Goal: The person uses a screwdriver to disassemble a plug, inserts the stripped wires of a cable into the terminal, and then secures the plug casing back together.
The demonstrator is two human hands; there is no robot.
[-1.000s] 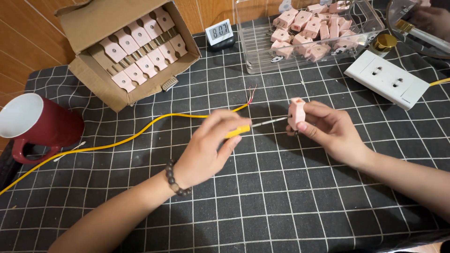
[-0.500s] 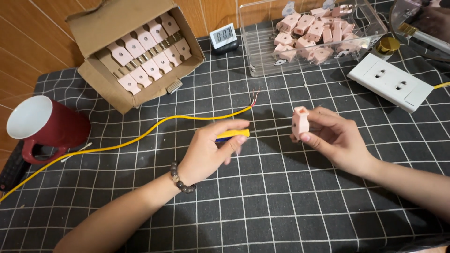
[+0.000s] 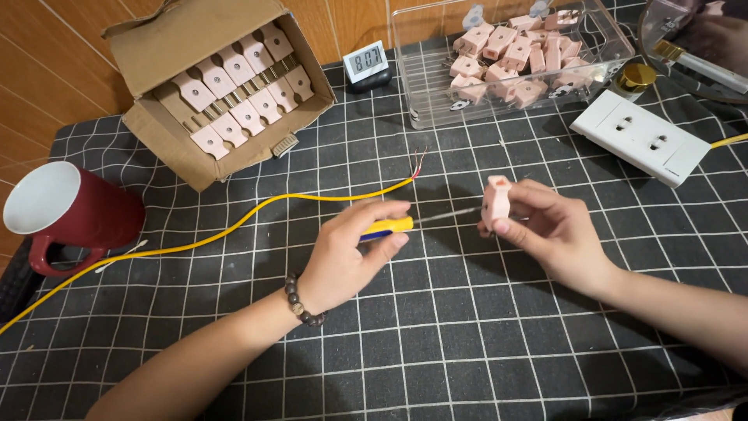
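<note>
The left hand (image 3: 343, 253) grips a yellow-handled screwdriver (image 3: 413, 223) lying level — its tip aimed rightward at the pink plug (image 3: 496, 199) pinched upright in the right hand's (image 3: 549, 234) fingers just above the desk (image 3: 467, 343).

Free room and obstacles, placed from the yellow wire (image 3: 234, 226). Below the wire, the gridded mat (image 3: 436, 343) lies bare except for both forearms, leaving wide passage. Above the wire, the cardboard box (image 3: 210, 86), small clock (image 3: 366, 62) and clear bin (image 3: 506, 62) block the far edge. At its left end stands the red mug (image 3: 70, 214); past its stripped right end, the white socket strip (image 3: 639, 136).
</note>
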